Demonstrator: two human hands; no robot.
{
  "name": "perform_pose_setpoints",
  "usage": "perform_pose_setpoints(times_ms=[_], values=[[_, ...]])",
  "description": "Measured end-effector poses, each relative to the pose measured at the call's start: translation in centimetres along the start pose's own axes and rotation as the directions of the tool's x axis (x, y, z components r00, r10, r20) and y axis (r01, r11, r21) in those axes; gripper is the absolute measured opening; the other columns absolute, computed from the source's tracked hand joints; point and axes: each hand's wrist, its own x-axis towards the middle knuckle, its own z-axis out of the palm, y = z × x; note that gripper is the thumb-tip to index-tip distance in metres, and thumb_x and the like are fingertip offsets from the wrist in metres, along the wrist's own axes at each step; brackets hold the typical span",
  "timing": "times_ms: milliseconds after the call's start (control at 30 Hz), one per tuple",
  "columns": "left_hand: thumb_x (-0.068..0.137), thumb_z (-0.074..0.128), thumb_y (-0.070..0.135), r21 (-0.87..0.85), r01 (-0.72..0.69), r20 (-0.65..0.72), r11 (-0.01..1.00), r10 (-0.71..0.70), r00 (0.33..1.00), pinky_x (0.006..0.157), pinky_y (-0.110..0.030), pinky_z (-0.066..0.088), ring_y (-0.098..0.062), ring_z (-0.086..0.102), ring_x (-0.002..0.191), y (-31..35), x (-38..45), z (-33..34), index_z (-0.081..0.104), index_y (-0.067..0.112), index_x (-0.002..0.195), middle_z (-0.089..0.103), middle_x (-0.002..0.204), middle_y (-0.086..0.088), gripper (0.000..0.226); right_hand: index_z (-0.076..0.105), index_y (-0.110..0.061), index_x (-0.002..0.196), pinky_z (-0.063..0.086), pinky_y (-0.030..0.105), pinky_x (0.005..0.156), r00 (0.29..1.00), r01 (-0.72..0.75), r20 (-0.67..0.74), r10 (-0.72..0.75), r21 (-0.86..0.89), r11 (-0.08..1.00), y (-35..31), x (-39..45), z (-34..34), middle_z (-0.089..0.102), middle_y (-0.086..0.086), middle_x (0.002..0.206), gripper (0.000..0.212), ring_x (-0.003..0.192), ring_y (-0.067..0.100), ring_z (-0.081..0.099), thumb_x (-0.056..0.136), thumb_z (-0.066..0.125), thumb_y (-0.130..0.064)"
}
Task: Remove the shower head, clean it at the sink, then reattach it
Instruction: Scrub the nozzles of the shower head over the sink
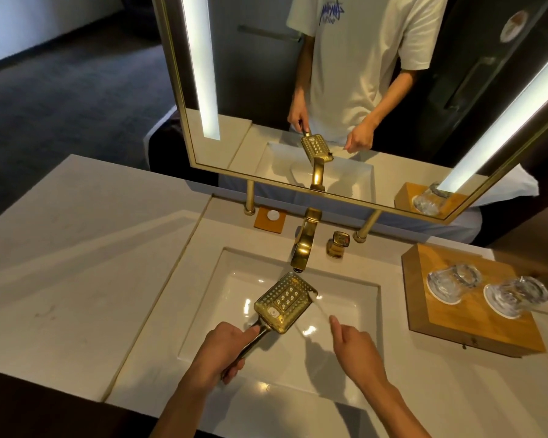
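A gold square shower head (283, 303) is held over the white sink basin (219, 311), nozzle face up, just under the gold faucet spout (302, 248). Water runs off its right edge into the basin. My left hand (219, 355) is wrapped around its handle, thumb along the top. My right hand (356, 347) hovers over the basin to the right of the head, holding nothing, index finger pointing toward the stream and the other fingers curled. It does not touch the head.
A gold faucet handle (338, 243) stands right of the spout. A wooden tray (469, 327) with two upturned glasses sits on the right of the counter. A small orange coaster (270, 218) lies behind the sink. The mirror (329, 90) stands above.
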Motion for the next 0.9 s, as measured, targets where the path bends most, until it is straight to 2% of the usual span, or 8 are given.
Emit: perform_pose_setpoints(times_ms=[100, 167, 367, 500, 633, 733, 833, 900], values=[[0.094, 0.064, 0.042, -0.004, 0.001, -0.002, 1.000, -0.001, 1.000, 0.038, -0.021, 0.031, -0.018, 0.038, 0.031, -0.1, 0.2, 0.0, 0.047, 0.011, 0.061, 0.053, 0.051, -0.012, 0.048, 0.048, -0.030, 0.058, 0.035, 0.021, 0.048, 0.994, 0.099, 0.057, -0.094, -0.091, 0.991, -0.6, -2.4, 2.1, 0.055, -0.005, 0.056, 0.062, 0.052, 0.007, 0.051, 0.096, 0.016, -0.067], [0.094, 0.064, 0.042, -0.010, 0.013, -0.002, 1.000, -0.013, 1.000, 0.037, -0.021, 0.030, -0.018, 0.037, 0.030, -0.2, 0.2, 0.0, 0.047, 0.011, 0.061, 0.053, 0.051, -0.012, 0.048, 0.045, -0.031, 0.056, 0.032, 0.020, 0.047, 0.989, 0.141, 0.055, -0.136, -0.111, 0.984, -0.7, -2.5, 2.1, 0.053, -0.005, 0.055, 0.061, 0.050, 0.008, 0.049, 0.096, 0.016, -0.068], [0.095, 0.063, 0.042, -0.020, 0.020, 0.024, 1.000, -0.020, 1.000, 0.037, -0.020, 0.029, -0.017, 0.036, 0.030, -0.1, 0.3, 0.5, 0.047, 0.013, 0.058, 0.051, 0.048, -0.009, 0.050, 0.062, -0.022, 0.071, 0.038, 0.026, 0.054, 0.999, 0.020, -0.034, -0.022, -0.058, 0.998, 0.3, 1.3, -1.8, 0.060, -0.005, 0.065, 0.065, 0.060, 0.009, 0.054, 0.100, 0.018, -0.059], [0.095, 0.062, 0.042, 0.066, -0.009, -0.004, 0.998, 0.009, 1.000, 0.035, -0.022, 0.032, -0.020, 0.040, 0.028, -0.1, 0.7, 0.6, 0.047, 0.013, 0.052, 0.053, 0.043, -0.007, 0.055, 0.059, -0.023, 0.065, 0.037, 0.027, 0.052, 1.000, 0.014, 0.004, -0.014, -0.062, 0.998, 0.1, 0.5, -0.6, 0.059, -0.006, 0.063, 0.064, 0.059, 0.010, 0.055, 0.101, 0.019, -0.058], [0.095, 0.061, 0.045, 0.167, -0.039, -0.034, 0.985, 0.046, 0.998, 0.034, -0.021, 0.034, -0.019, 0.043, 0.028, -0.4, 1.1, 0.2, 0.045, 0.015, 0.054, 0.054, 0.042, -0.004, 0.053, 0.052, -0.027, 0.062, 0.039, 0.026, 0.051, 0.994, 0.088, 0.079, -0.079, -0.112, 0.990, -0.6, -0.9, 1.2, 0.059, -0.004, 0.062, 0.063, 0.056, 0.008, 0.054, 0.099, 0.019, -0.065], [0.094, 0.062, 0.045, 0.172, -0.052, -0.023, 0.984, 0.057, 0.998, 0.034, -0.020, 0.033, -0.019, 0.042, 0.027, -0.6, 1.0, 0.3, 0.045, 0.015, 0.055, 0.055, 0.043, -0.005, 0.052, 0.057, -0.023, 0.068, 0.040, 0.030, 0.055, 0.997, 0.046, 0.058, -0.042, -0.075, 0.996, -0.3, 1.4, -0.6, 0.061, -0.005, 0.069, 0.063, 0.062, 0.013, 0.056, 0.099, 0.019, -0.062], [0.093, 0.062, 0.047, 0.191, -0.067, -0.012, 0.979, 0.071, 0.997, 0.035, -0.021, 0.034, -0.020, 0.042, 0.029, -0.7, 1.0, 0.7, 0.045, 0.016, 0.056, 0.055, 0.045, -0.006, 0.052, 0.063, -0.019, 0.079, 0.041, 0.031, 0.065, 0.999, 0.009, 0.043, -0.005, -0.103, 0.995, 0.1, 3.4, -1.8, 0.067, 0.006, 0.084, 0.063, 0.071, 0.020, 0.054, 0.101, 0.018, -0.058], [0.093, 0.063, 0.048, 0.196, -0.070, -0.019, 0.978, 0.075, 0.997, 0.035, -0.021, 0.034, -0.020, 0.042, 0.029, -0.7, 1.0, 0.7, 0.044, 0.017, 0.055, 0.055, 0.044, -0.006, 0.052, 0.060, -0.020, 0.073, 0.040, 0.031, 0.062, 0.998, 0.016, 0.057, -0.010, -0.104, 0.994, -0.2, 3.3, -1.4, 0.068, 0.005, 0.082, 0.064, 0.069, 0.019, 0.055, 0.100, 0.017, -0.059]])
